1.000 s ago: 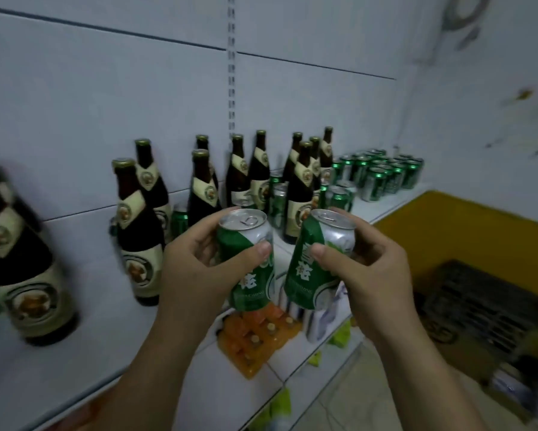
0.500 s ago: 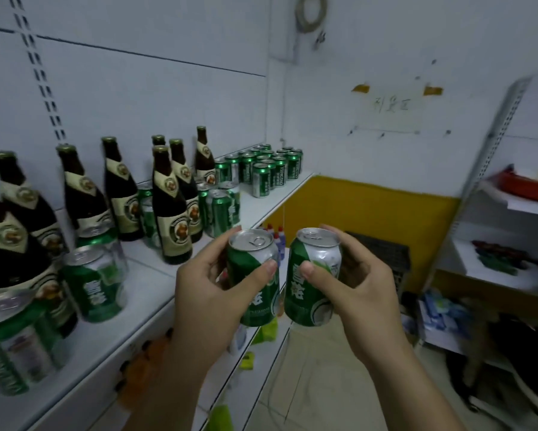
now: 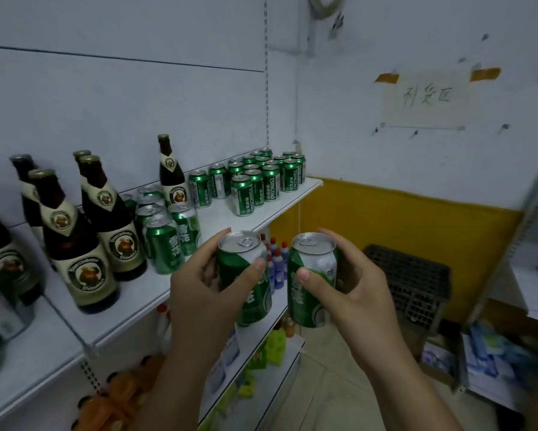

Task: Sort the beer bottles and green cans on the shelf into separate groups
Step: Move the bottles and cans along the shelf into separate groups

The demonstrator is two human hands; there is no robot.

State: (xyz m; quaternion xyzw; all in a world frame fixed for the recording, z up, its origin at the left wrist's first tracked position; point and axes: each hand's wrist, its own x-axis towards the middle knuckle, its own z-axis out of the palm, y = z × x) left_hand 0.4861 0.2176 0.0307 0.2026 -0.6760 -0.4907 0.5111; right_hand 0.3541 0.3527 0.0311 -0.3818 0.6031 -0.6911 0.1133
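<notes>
In the head view, the left hand [image 3: 205,293] gripped a green can [image 3: 249,281], thumb and fingers curled round its body. The right hand [image 3: 357,293] gripped a second green can [image 3: 311,287] likewise, both upright, side by side, just off the front edge of the white shelf [image 3: 224,219]. On that shelf a block of green cans [image 3: 261,178] stood at its far end and beer bottles [image 3: 74,244] toward its near end, with loose cans [image 3: 165,234] between them beside a lone bottle [image 3: 171,175].

Inside our fingers [image 3: 255,269] the left can [image 3: 255,301] and right can [image 3: 311,306] show glossy printed metal, lids dull silver. Beyond our fingers, glossy dark glass bottles [image 3: 74,244] wear matt paper labels.
</notes>
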